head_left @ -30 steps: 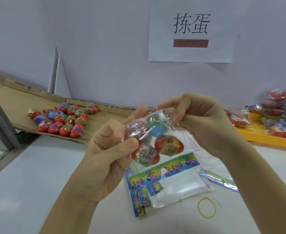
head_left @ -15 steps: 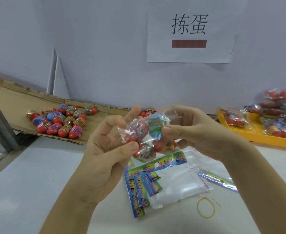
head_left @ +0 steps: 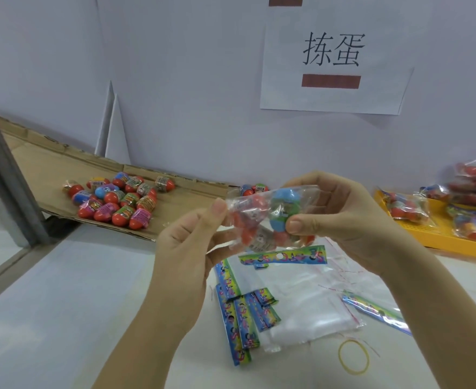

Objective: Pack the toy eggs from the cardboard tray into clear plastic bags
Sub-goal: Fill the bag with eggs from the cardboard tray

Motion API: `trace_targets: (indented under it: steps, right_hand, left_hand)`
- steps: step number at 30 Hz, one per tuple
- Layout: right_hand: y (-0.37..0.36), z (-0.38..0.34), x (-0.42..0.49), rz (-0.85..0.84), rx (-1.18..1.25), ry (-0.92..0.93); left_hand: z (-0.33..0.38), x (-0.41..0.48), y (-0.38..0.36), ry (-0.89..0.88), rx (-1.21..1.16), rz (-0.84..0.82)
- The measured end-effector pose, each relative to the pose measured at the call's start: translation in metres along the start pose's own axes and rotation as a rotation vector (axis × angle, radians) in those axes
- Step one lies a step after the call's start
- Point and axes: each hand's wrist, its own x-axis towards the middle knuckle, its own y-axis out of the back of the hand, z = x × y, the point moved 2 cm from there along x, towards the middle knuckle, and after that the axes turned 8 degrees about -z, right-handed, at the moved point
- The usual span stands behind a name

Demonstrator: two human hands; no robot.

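Note:
A clear plastic bag (head_left: 259, 217) with several toy eggs inside hangs above the table between my hands. My left hand (head_left: 186, 248) pinches its left end between thumb and fingers. My right hand (head_left: 340, 214) grips its right side, thumb pressed on a blue and green egg. A colourful header strip (head_left: 284, 256) hangs at the bag's lower edge. Several loose toy eggs (head_left: 119, 203), mostly red, lie on the cardboard tray (head_left: 46, 169) at the left. Two more eggs (head_left: 255, 188) sit behind the bag.
A stack of empty clear bags (head_left: 301, 307) with colourful headers lies on the white table below my hands, a yellow rubber band (head_left: 354, 356) beside it. At the right, a yellow tray (head_left: 439, 237) holds filled bags. A paper sign (head_left: 332, 63) hangs on the wall.
The bag has turned and stretched sideways between my hands, which have drawn apart. My right thumb has come onto the blue and green egg. The camera has shifted left and down.

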Motion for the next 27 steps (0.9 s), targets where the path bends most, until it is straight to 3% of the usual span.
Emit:
trace_targets:
  steps: [9, 19, 24, 27]
  right_hand:
    - [-0.007, 0.001, 0.001, 0.001, -0.054, -0.008]
    - [-0.011, 0.010, 0.004, 0.054, 0.004, -0.073]
    - [-0.013, 0.013, 0.004, 0.073, -0.004, -0.098]
    - [-0.017, 0.014, 0.005, 0.050, -0.041, -0.103]
  left_hand:
    - [-0.007, 0.007, 0.004, 0.110, -0.210, -0.049]
    - [-0.006, 0.007, 0.003, 0.083, -0.388, 0.103]
    - [-0.010, 0.006, 0.005, 0.100, -0.089, 0.101]
    - [-0.010, 0.005, 0.006, 0.123, -0.070, 0.135]
